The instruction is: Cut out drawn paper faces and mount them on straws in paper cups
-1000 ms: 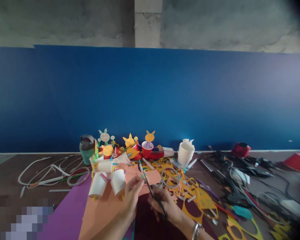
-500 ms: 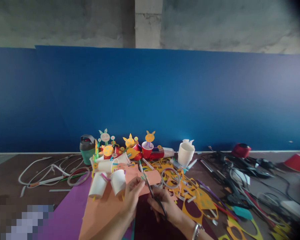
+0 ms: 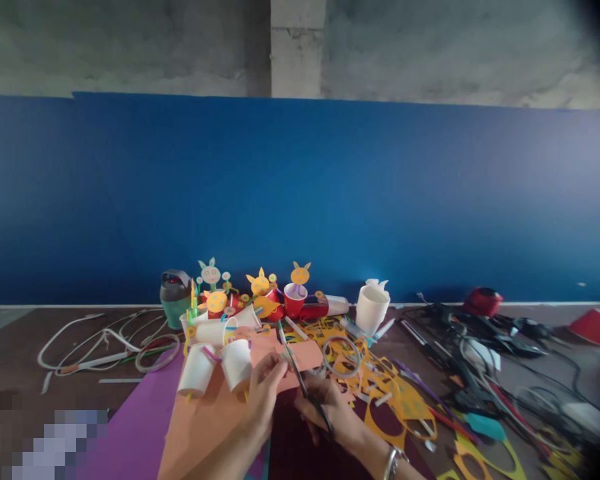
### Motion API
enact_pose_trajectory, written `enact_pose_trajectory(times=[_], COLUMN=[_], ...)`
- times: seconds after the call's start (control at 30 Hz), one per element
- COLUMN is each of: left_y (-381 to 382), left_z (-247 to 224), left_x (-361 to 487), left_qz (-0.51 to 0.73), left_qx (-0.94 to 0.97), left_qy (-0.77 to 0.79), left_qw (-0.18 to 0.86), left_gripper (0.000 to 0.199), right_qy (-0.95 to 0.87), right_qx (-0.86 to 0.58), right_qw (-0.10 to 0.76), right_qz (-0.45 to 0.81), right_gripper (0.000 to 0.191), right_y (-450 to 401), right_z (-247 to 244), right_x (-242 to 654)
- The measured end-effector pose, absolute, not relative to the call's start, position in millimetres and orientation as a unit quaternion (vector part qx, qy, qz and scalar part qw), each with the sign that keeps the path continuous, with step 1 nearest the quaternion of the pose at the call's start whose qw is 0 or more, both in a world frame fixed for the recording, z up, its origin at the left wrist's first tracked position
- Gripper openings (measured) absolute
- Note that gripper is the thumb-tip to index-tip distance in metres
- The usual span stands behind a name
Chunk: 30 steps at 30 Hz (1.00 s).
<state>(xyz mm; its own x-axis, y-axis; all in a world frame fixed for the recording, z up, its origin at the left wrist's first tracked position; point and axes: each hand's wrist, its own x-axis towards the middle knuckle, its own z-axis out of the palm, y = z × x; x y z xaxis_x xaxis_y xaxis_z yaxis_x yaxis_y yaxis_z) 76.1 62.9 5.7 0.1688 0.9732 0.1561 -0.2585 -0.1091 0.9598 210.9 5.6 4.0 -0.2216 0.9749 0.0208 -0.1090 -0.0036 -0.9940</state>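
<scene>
Just left of the scissors point(image 3: 299, 376), held pointing away in the right hand point(image 3: 331, 405), the left hand point(image 3: 265, 385) pinches (at what, I can't tell).

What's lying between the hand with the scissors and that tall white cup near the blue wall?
In the head view, a pale ring and cut yellow-orange paper scraps lie between the right hand and the white cup.

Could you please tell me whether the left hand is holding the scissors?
No, the right hand holds the scissors, gripping their dark handle.
</scene>
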Motion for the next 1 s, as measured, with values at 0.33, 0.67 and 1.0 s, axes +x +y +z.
enact_pose_trajectory(times=[0.33,0.67,1.0], left_y=[60.8,59.6,58.7], left_z=[14.4,12.9,14.4], left_x=[76.5,76.3,76.8], left_qz=[0.537,0.526,0.519], left_qx=[0.512,0.521,0.524], left_qy=[0.342,0.329,0.324], left_qw=[0.577,0.586,0.593], left_gripper=[0.021,0.019,0.021], right_qy=[-0.531,-0.526,-0.533], right_qx=[-0.421,-0.429,-0.428], right_qw=[0.47,0.473,0.468], right_qz=[0.565,0.563,0.56], right_gripper=[0.035,0.032,0.033], right_y=[4.9,5.9,7.5], right_z=[9.7,5.1,2.8], right_x=[209.8,208.5,211.3])
